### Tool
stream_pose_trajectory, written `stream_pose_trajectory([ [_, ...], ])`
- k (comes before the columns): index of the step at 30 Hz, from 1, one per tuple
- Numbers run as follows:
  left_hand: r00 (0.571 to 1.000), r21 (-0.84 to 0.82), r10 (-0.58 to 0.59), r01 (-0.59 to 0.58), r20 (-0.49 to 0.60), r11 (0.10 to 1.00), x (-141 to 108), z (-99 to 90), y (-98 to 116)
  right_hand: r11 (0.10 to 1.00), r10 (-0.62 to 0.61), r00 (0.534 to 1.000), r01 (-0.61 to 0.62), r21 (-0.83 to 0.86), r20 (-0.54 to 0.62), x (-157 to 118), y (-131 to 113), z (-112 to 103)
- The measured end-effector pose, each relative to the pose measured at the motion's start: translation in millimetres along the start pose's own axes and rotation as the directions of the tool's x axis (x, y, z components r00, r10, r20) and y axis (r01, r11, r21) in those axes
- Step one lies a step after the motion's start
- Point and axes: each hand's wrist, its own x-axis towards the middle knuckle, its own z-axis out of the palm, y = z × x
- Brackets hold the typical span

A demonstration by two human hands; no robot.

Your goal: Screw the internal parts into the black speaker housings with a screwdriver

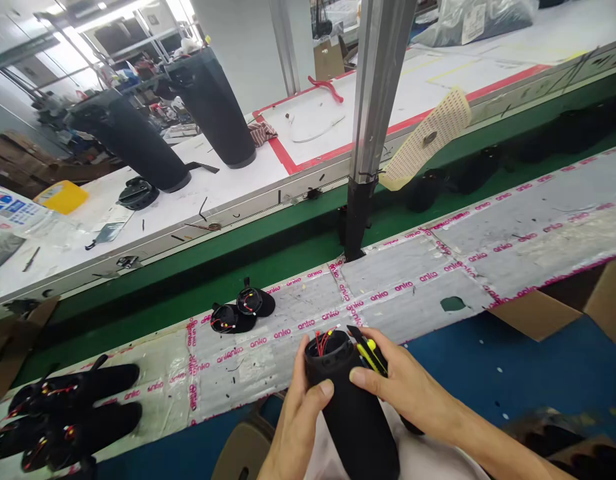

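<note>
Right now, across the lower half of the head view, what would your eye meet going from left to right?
A cluster of black cylinders, a separate pair of black cylinders, the left hand, the held black cylinder, the right hand, a cardboard flap.

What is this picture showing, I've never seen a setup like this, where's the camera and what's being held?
There's no machine here: these are a person's two bare hands, seen by a camera worn on the head, looking forward and down. The left hand holds a black tube with red and yellow wires at its open end. The right hand grips a black-and-yellow tool, possibly a cutter, its thumb on the tube. Similar tubes lie on the taped grey shelf; two larger black cylinders stand on the white table beyond.
</note>
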Motion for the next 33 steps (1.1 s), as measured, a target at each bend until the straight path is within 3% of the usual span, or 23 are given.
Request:
stream_pose_trajectory([
  [5,1.0,-0.16,-0.03,0.031,0.009,0.987,5,-1.3,7,0.955,0.044,0.997,-0.06,0.292,0.061,5,13,7],
  [9,0.991,-0.257,-0.034,0.066,0.128,0.964,4,6.4,9,0.929,-0.012,0.992,-0.037,0.368,0.128,6,15,10],
  [13,0.98,-0.292,0.001,0.058,0.197,0.955,2,13.1,10,0.966,0.018,0.987,-0.058,0.25,0.16,3,6,2],
  [15,0.986,-0.3,-0.004,0.054,0.166,0.953,2,13.7,9,0.997,0.017,0.992,-0.025,0.068,0.124,0,-4,-6],
  [17,0.992,-0.281,-0.023,0.057,0.122,0.958,2,12.7,7,0.979,-0.064,0.998,0.067,-0.194,0.022,-5,-17,-15],
  [19,0.995,-0.26,-0.028,0.05,0.091,0.964,3,11.4,4,0.875,-0.204,0.979,0.185,-0.448,0.006,-9,-30,-23],
  [21,0.996,-0.243,-0.003,0.024,0.086,0.97,4,10.9,2,0.697,-0.306,0.942,0.322,-0.64,0.141,-12,-40,-28],
  [23,0.995,-0.214,0.033,-0.013,0.091,0.977,5,11.2,1,0.464,-0.343,0.888,0.443,-0.767,0.306,-12,-48,-31],
  [26,0.994,-0.148,0.051,-0.037,0.092,0.988,6,11.8,3,0.18,-0.37,0.831,0.503,-0.845,0.416,-10,-52,-33],
  [29,0.994,-0.078,0.067,-0.061,0.082,0.995,6,11.0,5,0.05,-0.39,0.795,0.522,-0.852,0.464,-7,-53,-34],
  [33,0.993,0.028,0.097,-0.099,0.073,0.995,5,8.3,8,-0.03,-0.407,0.769,0.528,-0.849,0.493,-6,-56,-35],
])
